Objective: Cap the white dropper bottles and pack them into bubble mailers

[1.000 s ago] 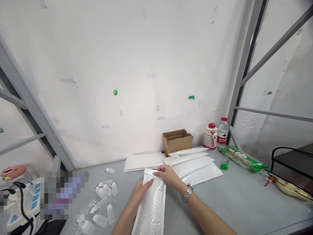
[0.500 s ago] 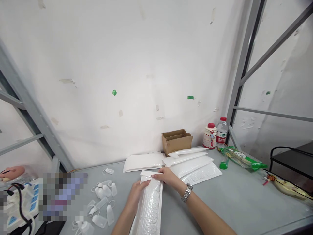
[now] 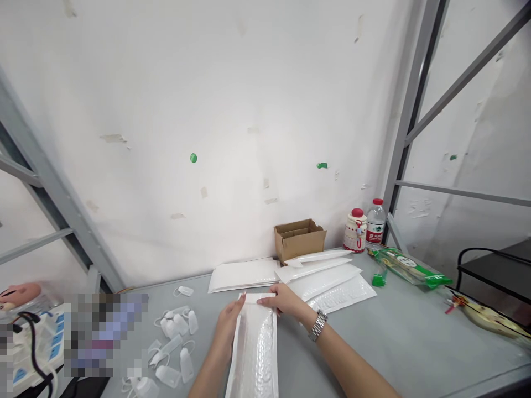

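A white bubble mailer (image 3: 258, 354) lies lengthwise toward me at the front of the table, its far end between my hands. My left hand (image 3: 229, 323) grips the far left corner, thumb pointing up along the edge. At the far right corner my right hand (image 3: 286, 300) pinches the mailer, thumb on top and fingers underneath; a metal watch is on that wrist. Behind the right hand several more bubble mailers (image 3: 332, 282) are fanned out. A flat stack of white mailers (image 3: 244, 273) sits just beyond the held one.
Several small translucent squeeze bottles (image 3: 168, 376) with looped caps lie at left. At the back stand a cardboard box (image 3: 301, 243), a red-lidded jar (image 3: 355, 232) and a water bottle (image 3: 375, 224). A green package (image 3: 410, 268) lies at right; a power strip (image 3: 39, 348) sits far left.
My left thumb has moved from the top of the mailer out to its left edge. The mailer's far end now lies flatter and wider. My right hand stays in nearly the same place.
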Motion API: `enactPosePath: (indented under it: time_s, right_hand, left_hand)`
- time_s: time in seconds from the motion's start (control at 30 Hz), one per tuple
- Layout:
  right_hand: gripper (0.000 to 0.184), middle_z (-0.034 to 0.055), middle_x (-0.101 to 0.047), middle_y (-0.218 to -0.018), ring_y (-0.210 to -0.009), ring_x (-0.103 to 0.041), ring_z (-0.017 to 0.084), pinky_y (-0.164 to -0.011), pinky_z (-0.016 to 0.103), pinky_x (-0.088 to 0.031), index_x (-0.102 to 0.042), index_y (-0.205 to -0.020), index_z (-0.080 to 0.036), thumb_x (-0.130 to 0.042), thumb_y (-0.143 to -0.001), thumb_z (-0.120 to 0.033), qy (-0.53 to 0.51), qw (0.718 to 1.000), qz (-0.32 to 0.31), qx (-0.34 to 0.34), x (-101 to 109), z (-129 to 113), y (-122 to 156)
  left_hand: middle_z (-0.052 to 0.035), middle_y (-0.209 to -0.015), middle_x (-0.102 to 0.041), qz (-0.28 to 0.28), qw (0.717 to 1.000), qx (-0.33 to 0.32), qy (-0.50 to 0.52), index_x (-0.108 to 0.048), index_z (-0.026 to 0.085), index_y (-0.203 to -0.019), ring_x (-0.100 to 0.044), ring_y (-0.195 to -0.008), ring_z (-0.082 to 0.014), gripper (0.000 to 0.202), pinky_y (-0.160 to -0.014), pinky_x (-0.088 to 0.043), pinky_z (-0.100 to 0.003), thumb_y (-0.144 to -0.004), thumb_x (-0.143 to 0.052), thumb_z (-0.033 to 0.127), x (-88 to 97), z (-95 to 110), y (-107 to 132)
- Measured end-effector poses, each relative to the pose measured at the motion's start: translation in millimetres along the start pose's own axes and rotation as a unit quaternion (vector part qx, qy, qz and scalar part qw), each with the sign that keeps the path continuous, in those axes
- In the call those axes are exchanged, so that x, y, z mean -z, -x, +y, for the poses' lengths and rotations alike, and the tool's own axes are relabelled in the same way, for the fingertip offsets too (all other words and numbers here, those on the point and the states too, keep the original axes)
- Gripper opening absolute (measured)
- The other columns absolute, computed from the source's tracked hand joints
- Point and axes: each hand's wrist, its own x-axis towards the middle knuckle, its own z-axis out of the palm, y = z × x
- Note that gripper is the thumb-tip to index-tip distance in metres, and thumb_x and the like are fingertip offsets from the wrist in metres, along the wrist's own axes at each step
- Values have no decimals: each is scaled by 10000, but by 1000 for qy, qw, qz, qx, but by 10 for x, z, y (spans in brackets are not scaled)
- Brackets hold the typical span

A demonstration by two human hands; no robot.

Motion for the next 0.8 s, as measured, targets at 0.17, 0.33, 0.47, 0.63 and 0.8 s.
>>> enactPosePath:
  time_s: [0.17,0.33,0.47,0.63,0.8]
  right_hand:
    - [437,-108,-395,-395,-380,-377,48,-387,189,-238,-402,-534,-195,-743,-608,-457,-3,999,-42,11,-30,-9,26]
    - [427,-88,-430,-398,-373,-393,54,-365,186,-228,-433,-552,-192,-695,-667,-510,-30,998,-46,-17,-32,-29,37]
    - [443,-69,-469,-396,-356,-419,59,-347,176,-238,-452,-588,-191,-640,-711,-573,-43,995,-70,-62,-20,-32,56]
    - [414,-60,-472,-313,-292,-385,65,-326,172,-216,-415,-588,-206,-584,-785,-529,-71,989,-104,-77,-70,21,28]
    - [451,-85,-383,-260,-256,-307,51,-314,179,-201,-390,-529,-209,-578,-771,-540,-61,998,2,12,78,-149,96]
  left_hand:
    - [-2,-536,-619,31,998,-1,48,-636,140,-620,-561,-554,-166,537,-544,-413,-248,-389,-781,602,58,-24,-17]
    - [8,-569,-620,60,995,-23,79,-649,142,-669,-557,-577,-158,504,-562,-424,-247,-419,-797,554,85,-74,-55]
    - [19,-546,-598,73,992,-41,93,-634,143,-657,-548,-544,-150,497,-540,-418,-247,-448,-785,568,119,-151,-115]
    - [-8,-572,-643,74,994,-50,71,-663,136,-684,-611,-572,-194,556,-564,-460,-278,-443,-754,629,122,-173,-124]
    - [-117,-943,-722,71,990,19,122,-690,133,-872,-683,-817,-231,473,-734,-517,-314,-760,-569,577,94,-79,-129]
